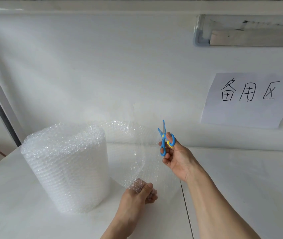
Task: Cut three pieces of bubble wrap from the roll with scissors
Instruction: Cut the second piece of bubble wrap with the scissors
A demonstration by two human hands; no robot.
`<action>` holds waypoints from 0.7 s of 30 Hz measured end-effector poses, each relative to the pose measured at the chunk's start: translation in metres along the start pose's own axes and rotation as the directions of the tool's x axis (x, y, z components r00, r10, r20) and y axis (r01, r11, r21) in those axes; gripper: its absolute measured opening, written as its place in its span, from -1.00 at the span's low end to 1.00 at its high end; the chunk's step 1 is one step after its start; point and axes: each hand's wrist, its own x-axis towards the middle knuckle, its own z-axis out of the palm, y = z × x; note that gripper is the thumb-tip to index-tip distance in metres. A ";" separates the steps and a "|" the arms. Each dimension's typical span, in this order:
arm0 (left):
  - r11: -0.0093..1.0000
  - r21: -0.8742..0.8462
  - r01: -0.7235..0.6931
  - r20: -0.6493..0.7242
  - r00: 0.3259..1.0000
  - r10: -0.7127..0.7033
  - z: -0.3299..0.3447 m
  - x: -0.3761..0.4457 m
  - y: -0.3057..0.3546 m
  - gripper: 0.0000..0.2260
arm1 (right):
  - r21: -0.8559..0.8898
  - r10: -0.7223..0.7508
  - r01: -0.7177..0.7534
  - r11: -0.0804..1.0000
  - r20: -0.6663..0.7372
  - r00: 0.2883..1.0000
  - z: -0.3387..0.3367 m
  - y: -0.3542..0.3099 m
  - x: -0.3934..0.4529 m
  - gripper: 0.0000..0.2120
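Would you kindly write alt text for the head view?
A right hand holds small blue scissors, blades up, while the left hand pinches a sheet unrolled from an upright bubble wrap roll on a white table.

Lighting: bright, even, diffuse; source not visible. Whites of wall (102,66) and worktop (240,169) near washed out. Shadows: faint, soft-edged, beneath the paper sign (247,99). Glare: small sparkles on the bubble wrap roll (65,166). Focus: sharp centrally. Distortion: wide-angle bowing of edge lines.
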 end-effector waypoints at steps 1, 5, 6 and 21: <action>1.000 -0.001 0.000 0.000 1.000 0.000 0.000 0.000 0.000 -0.80 | 0.005 -0.002 0.002 1.000 -0.009 1.000 0.000 0.000 0.000 -0.47; 1.000 0.002 -0.002 0.021 1.000 0.001 -0.001 0.001 -0.001 -0.84 | 0.039 -0.042 0.043 0.998 -0.030 0.999 0.001 -0.002 0.002 -0.55; 1.000 0.014 -0.005 0.038 0.999 0.005 -0.001 0.000 -0.001 -0.84 | 0.062 -0.058 0.060 0.996 -0.036 0.998 0.001 -0.005 0.003 -0.58; 0.999 0.026 0.025 -0.072 0.997 -0.024 0.005 0.003 0.003 -0.82 | -0.238 -0.045 0.042 0.970 -0.009 0.999 -0.014 0.006 -0.001 -0.78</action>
